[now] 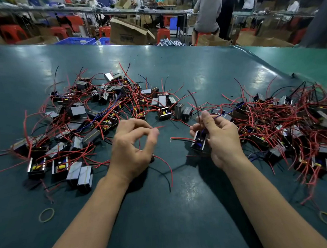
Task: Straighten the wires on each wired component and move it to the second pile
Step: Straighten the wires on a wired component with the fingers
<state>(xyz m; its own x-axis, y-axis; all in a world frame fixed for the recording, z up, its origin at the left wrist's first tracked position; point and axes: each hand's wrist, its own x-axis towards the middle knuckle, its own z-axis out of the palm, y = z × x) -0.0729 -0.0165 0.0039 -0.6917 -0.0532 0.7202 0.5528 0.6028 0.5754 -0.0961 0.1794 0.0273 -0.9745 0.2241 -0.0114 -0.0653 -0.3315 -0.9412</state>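
Both forearms are bare to the frame's edge, with no sleeves, gloves, rings or watch.

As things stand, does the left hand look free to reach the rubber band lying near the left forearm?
Probably yes: bare table surrounds the rubber band, though the left hand seems to pinch a red wire it would need to release.

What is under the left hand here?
Under the left hand, a small dark component's edge shows, with red and black wires trailing onto the green table. The rest is covered.
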